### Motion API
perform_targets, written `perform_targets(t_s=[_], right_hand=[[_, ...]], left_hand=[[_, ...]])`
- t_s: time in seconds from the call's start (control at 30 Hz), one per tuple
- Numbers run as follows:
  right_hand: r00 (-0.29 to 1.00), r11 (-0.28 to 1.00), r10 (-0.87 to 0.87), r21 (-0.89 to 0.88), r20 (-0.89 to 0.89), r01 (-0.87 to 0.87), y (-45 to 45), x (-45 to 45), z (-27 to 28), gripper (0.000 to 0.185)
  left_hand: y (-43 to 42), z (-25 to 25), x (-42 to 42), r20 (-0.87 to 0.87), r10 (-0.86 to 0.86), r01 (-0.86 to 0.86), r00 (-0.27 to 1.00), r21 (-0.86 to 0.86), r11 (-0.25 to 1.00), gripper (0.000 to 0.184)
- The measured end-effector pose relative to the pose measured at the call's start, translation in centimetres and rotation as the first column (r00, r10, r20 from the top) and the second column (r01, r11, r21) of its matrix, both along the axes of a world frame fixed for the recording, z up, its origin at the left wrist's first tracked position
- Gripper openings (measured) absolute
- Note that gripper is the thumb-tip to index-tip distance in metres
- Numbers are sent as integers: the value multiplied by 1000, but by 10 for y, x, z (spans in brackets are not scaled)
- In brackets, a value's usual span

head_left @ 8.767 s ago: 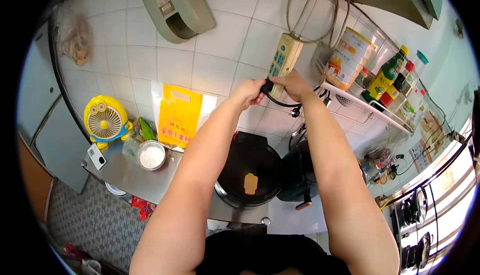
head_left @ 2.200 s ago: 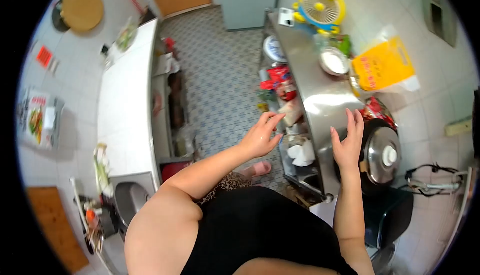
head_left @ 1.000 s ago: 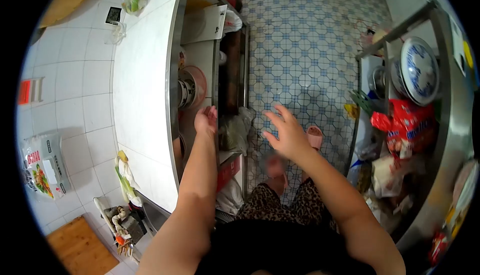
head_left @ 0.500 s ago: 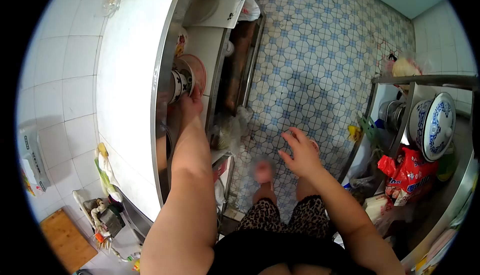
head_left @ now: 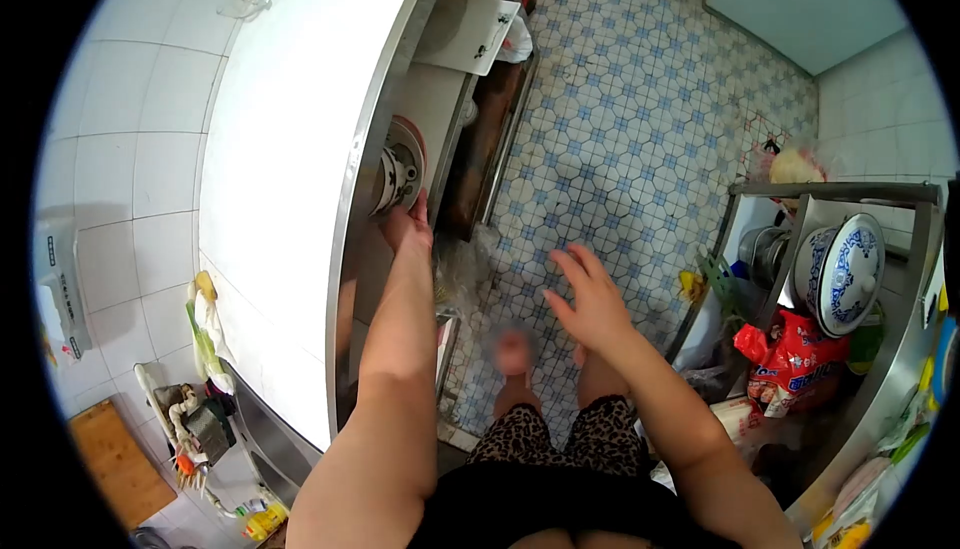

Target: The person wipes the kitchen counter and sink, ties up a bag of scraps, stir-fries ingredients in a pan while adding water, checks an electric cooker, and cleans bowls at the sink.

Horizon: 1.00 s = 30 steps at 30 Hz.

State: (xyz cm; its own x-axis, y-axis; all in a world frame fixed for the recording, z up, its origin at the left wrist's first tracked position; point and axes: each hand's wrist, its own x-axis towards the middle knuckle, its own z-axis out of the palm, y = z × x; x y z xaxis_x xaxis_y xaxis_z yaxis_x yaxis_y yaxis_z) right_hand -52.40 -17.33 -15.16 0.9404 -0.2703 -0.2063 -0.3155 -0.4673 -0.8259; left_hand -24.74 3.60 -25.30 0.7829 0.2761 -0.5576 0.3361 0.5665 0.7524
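Inside the shelf under the white counter, my left hand point(head_left: 407, 228) is closed at the near edge of some white bowls point(head_left: 399, 177) with a dark pattern. Part of its grip is hidden by the bowls and the counter edge. Right behind them shows a red-rimmed plate point(head_left: 412, 135). My right hand point(head_left: 592, 306) hangs over the tiled floor with fingers apart and nothing in it.
A white rectangular plate point(head_left: 482, 37) juts from the shelf farther along. Below it, clear plastic bags point(head_left: 466, 267) stick out. On the right rack stand a blue-and-white lidded pot point(head_left: 850, 275) and a red packet point(head_left: 797, 359). The white counter point(head_left: 285, 179) overhangs my left arm.
The view has shifted, so the counter and shelf sit farther right. The bowls by my left hand now show more of their patterned sides. My right hand stays spread over the floor.
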Motion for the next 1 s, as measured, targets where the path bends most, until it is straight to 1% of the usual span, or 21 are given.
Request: perform_targets(t_s=[0.07, 0.17, 0.2, 0.27, 0.3, 0.33, 0.37, 0.4, 0.43, 0.47, 0.53, 0.57, 0.6, 0.67, 0.7, 0.73, 0.77, 0.8, 0.87, 0.97, 1.0], right_hand=[[999, 1000, -10, 2, 32, 10, -3, 6, 11, 52], [996, 999, -23, 31, 82, 21, -8, 14, 30, 54], [995, 999, -28, 44, 101, 23, -8, 17, 36, 54], [989, 994, -53, 102, 138, 39, -9, 24, 48, 55], [986, 990, -65, 131, 152, 45, -8, 27, 54, 55], [989, 985, -64, 170, 134, 41, -7, 32, 62, 55], [992, 978, -61, 207, 113, 37, -6, 37, 72, 55], [994, 970, -55, 239, 93, 32, -6, 41, 81, 55], [995, 978, -44, 206, 92, 24, -6, 44, 83, 60], [999, 986, -39, 161, 37, 33, -8, 45, 89, 63], [997, 997, -32, 62, -66, 36, -12, 47, 110, 68], [988, 999, 2, 33, -152, 3, -18, 45, 127, 76], [977, 999, 38, 37, -209, -31, -24, 40, 145, 78], [955, 986, 95, 158, -282, -51, -34, 28, 156, 78], [936, 953, 60, 299, -348, 50, -33, 25, 176, 76], [906, 891, 50, 428, -420, 149, -29, 21, 194, 76], [913, 877, 46, 454, -405, 157, -24, 15, 202, 74], [920, 863, 48, 480, -389, 158, -14, 13, 209, 72], [929, 818, 106, 563, -354, 121, 8, 14, 230, 68], [940, 861, 207, 507, -270, -44, 52, 17, 227, 65], [918, 869, 290, 477, -270, -134, 72, 27, 246, 68]], left_hand=[[-7, 12, -19, 36, -58, 56, 998, 63, 996, 51], [10, -10, -42, 18, -176, 177, 984, -20, 984, 41], [5, 3, -56, -7, -207, 207, 978, 50, 977, 42], [-21, 45, -91, -57, -263, 269, 963, 187, 945, 45], [-26, 55, -106, -77, -324, 333, 943, 200, 921, 45], [-28, 61, -120, -97, -383, 395, 919, 211, 894, 45], [-27, 61, -133, -49, -471, 473, 881, 133, 871, 45], [-40, 80, -149, -42, -477, 479, 878, 91, 873, 43], [-42, 86, -162, -94, -526, 533, 845, 72, 843, 40], [-43, 93, -176, -141, -571, 581, 809, 50, 812, 38], [-46, 111, -204, -105, -659, 666, 745, 47, 745, 36], [-47, 121, -217, -81, -695, 700, 714, 51, 713, 36], [-47, 142, -227, -188, -713, 733, 676, 70, 676, 38], [-50, 204, -239, -74, -791, 795, 607, 79, 602, 43], [-46, 224, -245, -128, -774, 784, 620, 75, 616, 44], [-39, 239, -252, -184, -748, 768, 638, 73, 637, 46], [-26, 236, -259, -180, -783, 800, 595, 225, 556, 51], [-17, 253, -263, -80, -776, 771, 625, 214, 600, 57], [8, 269, -272, 63, -725, 718, 686, 108, 688, 61], [62, 309, -276, 74, -708, 664, 702, 290, 689, 66], [81, 338, -278, 52, -687, 600, 725, 444, 666, 65]])
